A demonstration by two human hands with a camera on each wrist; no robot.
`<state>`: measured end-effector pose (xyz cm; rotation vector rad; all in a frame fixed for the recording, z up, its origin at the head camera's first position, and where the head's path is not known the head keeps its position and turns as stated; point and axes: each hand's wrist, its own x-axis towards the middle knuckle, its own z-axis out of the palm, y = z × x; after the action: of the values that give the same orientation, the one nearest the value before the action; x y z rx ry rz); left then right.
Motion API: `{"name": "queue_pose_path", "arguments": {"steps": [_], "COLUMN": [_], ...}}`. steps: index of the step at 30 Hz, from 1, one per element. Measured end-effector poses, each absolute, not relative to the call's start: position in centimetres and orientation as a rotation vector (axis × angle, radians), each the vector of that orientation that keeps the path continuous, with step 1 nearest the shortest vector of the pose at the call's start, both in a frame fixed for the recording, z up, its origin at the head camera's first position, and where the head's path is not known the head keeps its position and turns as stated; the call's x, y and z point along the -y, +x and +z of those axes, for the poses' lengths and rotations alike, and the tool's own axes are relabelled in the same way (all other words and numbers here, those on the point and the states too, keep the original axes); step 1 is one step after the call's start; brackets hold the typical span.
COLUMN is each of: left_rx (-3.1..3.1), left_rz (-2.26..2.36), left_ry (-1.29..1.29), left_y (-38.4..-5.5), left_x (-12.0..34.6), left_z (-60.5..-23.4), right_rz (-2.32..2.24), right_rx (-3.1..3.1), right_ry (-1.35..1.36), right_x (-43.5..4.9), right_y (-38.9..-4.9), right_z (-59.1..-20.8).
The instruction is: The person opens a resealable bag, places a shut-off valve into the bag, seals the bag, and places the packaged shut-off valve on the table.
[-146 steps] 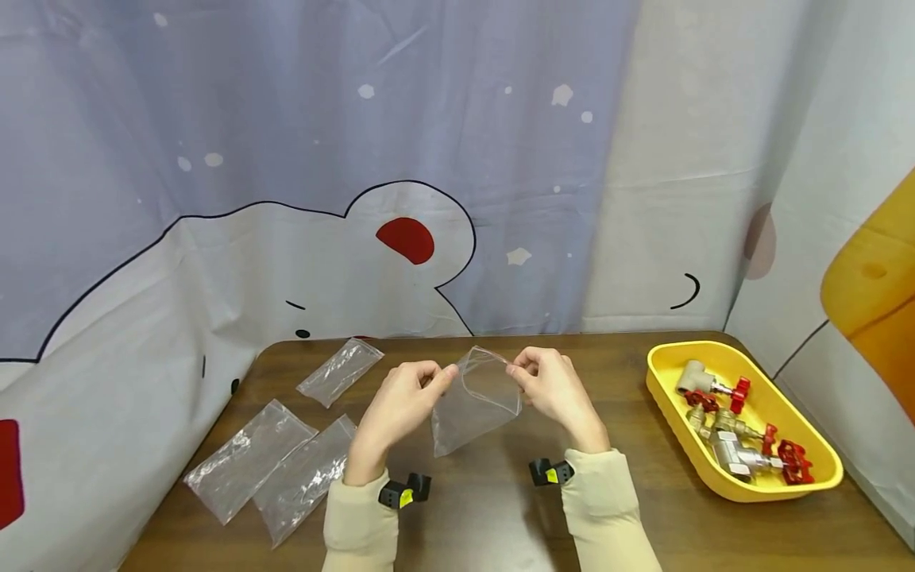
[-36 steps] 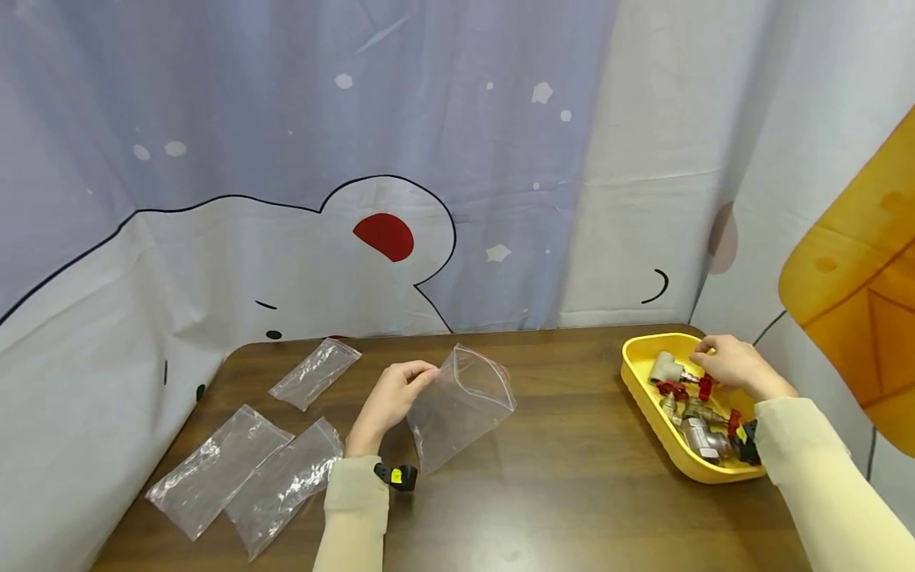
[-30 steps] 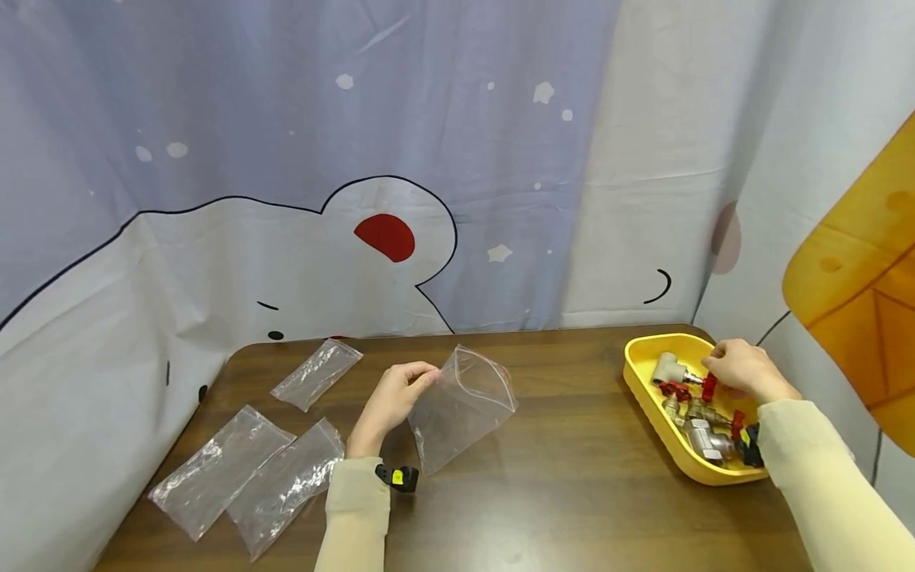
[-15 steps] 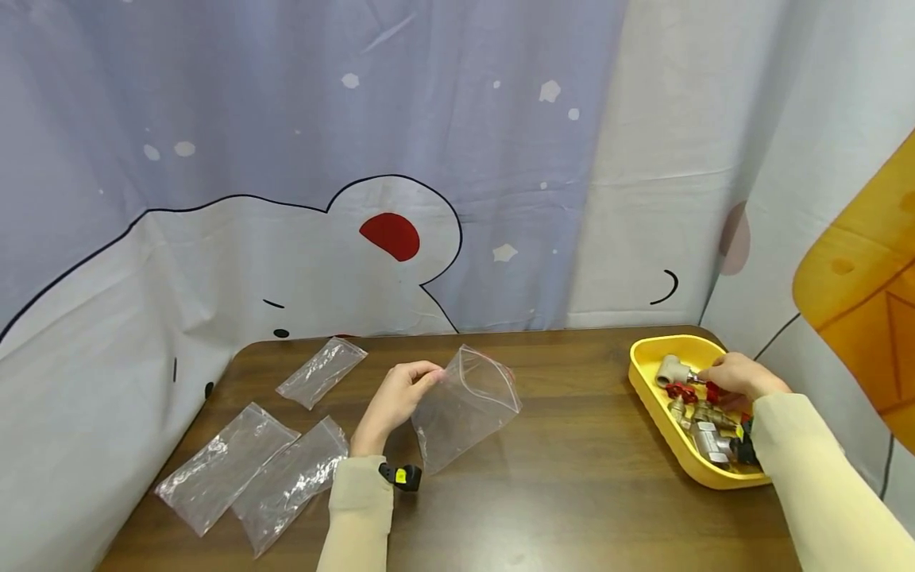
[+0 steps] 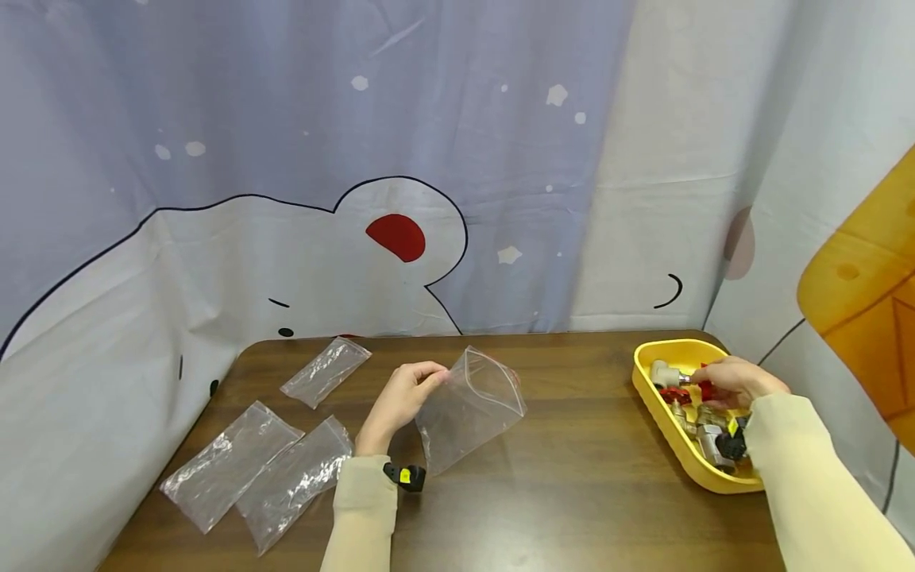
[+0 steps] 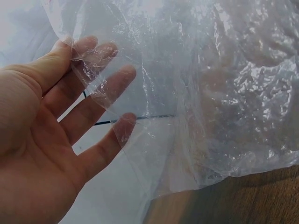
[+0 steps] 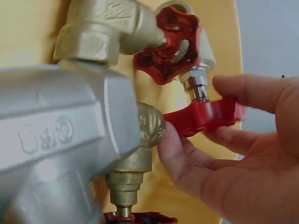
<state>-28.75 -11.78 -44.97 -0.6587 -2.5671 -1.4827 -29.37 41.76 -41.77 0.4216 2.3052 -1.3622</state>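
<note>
My left hand (image 5: 400,400) pinches the edge of a clear zip bag (image 5: 465,425) between thumb and fingers. The bag hangs with its mouth gaping above the table; in the left wrist view, clear film (image 6: 154,84) covers several fingertips. Over at the right, my right hand (image 5: 743,378) reaches into a yellow tray (image 5: 665,421). Its thumb and fingers close round the red handle (image 7: 205,116) of a valve with a pale body (image 5: 665,375). Other metal valves lie beside it, among them a large silver one (image 7: 56,135) and a brass one (image 7: 100,35).
At the left of the brown table (image 5: 572,477) lie three more clear bags: a small one (image 5: 326,372) at the back, and two larger ones, a left bag (image 5: 230,465) and a right bag (image 5: 296,483), partly overlapping. A printed curtain (image 5: 515,199) stands behind the table.
My right hand has left the bag's mouth, reached right into the tray and taken hold of the valve's red handle; the valve has shifted slightly left. My left hand keeps holding the bag.
</note>
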Motion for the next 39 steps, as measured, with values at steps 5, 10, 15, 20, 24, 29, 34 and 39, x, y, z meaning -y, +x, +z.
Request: {"name": "queue_pose_path", "arguments": {"steps": [5,10,15,20,24,29,34,39], "left_rx": [2.556,2.573,2.585,2.584,2.586,2.586,2.574,2.581], "left_rz": [-1.492,-1.491,-1.479,-1.483,-1.487,-1.495,-1.494,-1.491], "left_ry": [-0.665,-0.650,-0.628,-0.633,-0.627,-0.638,-0.657,-0.660], "left_y": [-28.7,-28.7,-28.7,-28.8,-28.7,-28.6,-28.5,-28.4], "left_x": [11.5,11.5,11.7,11.6,11.6,11.5,11.4,11.5], "left_z": [-45.0,-44.8,-44.4,-44.3,-44.5,-44.6,-44.7,-44.6], "right_rz": [-1.394,-1.356,-1.341,-1.253,-1.206,-1.249,-1.318,-1.375], "right_rx": [-2.353,-2.459,-2.536,-2.654,-2.737,-2.796,-2.806,-2.823], "right_ry": [0.394,0.327,0.264,0.194,0.112,0.000,-0.074,-0.145], "right_x": [-42.0,-41.9,-40.8,-39.4,-38.2,-36.0,-33.5,-31.5], "right_y": [-29.0,-28.6,-28.3,-28.0,-27.6,-26.7,-25.5,-24.3], "right_z": [-41.1,-39.7,-38.0,-36.4,-35.6,-34.2,-32.5,-31.7]}}
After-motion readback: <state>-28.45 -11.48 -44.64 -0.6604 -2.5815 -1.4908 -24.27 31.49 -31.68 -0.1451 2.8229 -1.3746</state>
